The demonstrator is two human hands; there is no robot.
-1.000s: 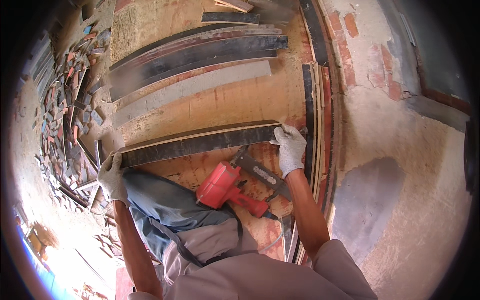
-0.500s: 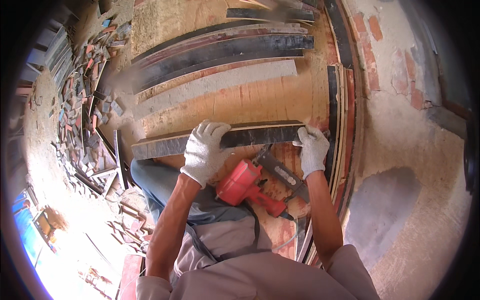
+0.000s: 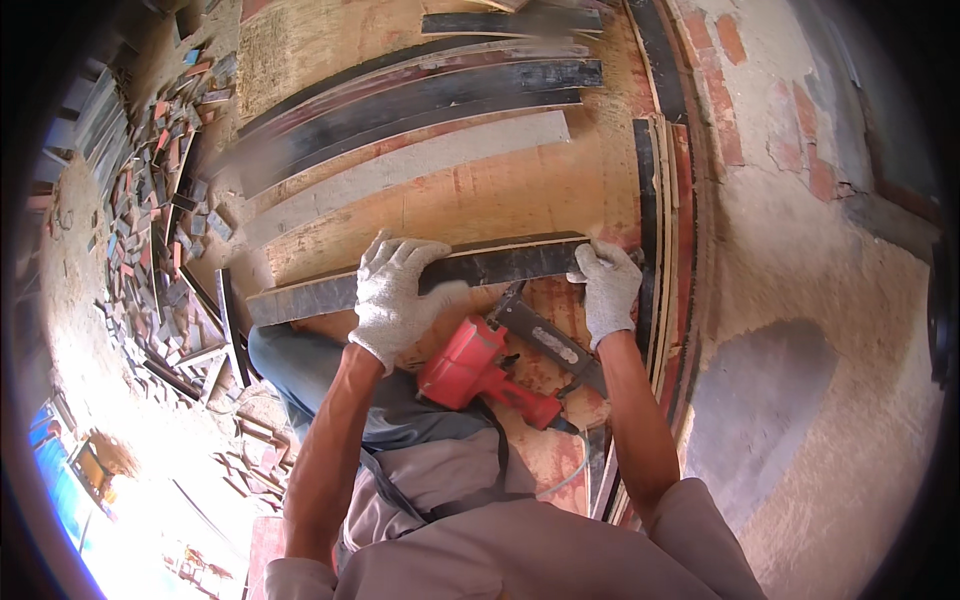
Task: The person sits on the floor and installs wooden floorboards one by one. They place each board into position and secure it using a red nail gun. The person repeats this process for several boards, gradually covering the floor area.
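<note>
A long dark-faced plywood strip [image 3: 505,264] lies crosswise in front of me, its pale edge showing along the top. My left hand [image 3: 393,298], in a light knitted glove, rests over the strip left of its middle. Those fingers are stretched out and the thumb stands apart, a little blurred. At the strip's right end, my gloved right hand [image 3: 608,287] is closed on it, thumb and fingers around the end. Just below the strip is a red nail gun [image 3: 468,360] with a dark magazine, between my forearms and beside my bent leg.
Several long strips [image 3: 430,90], dark and grey, lie beyond on the plywood sheet [image 3: 480,195]. More strips [image 3: 655,230] are stacked along its right side, near a worn wall [image 3: 745,200]. Small wood offcuts [image 3: 165,240] are heaped at the left. A thin hose [image 3: 580,465] runs by the nail gun.
The whole view has shifted slightly left. My left thumb has swung out away from the strip. The right hand stays at the strip's end, and the nail gun lies as before.
</note>
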